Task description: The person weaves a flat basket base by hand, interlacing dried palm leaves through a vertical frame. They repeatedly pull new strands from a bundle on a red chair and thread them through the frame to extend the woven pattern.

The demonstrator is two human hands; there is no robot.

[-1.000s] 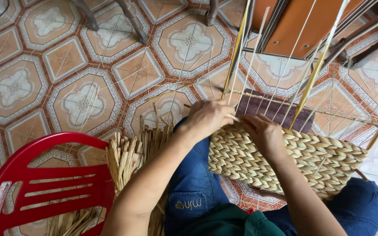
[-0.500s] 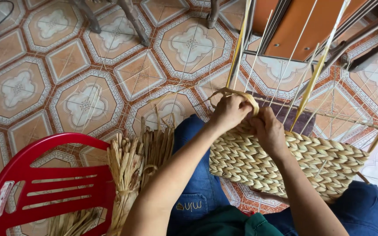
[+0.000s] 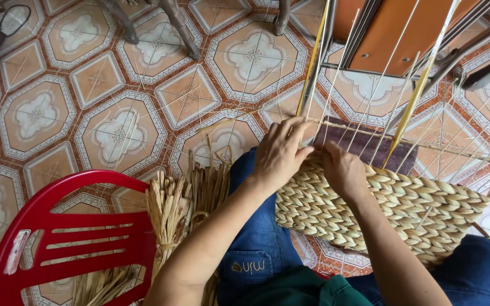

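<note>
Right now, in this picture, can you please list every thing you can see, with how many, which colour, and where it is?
woven panel: one, pale straw, across the lap, right of centre
upright strands: many, yellow and whitish, rising from the panel's top edge
dried fibre bundle: one, tan, on the floor between chair and knee
plastic chair: one, red, lower left, loose fibres under it
floor tiles: many, orange with white pattern, all around
furniture legs: several, grey-brown, top centre
wooden frame: one, orange-brown with dark bars, top right
trousers: one pair, blue, bottom centre
left hand: one, on the panel's top edge among the strands
right hand: one, beside the left hand, pressing the weave
</note>
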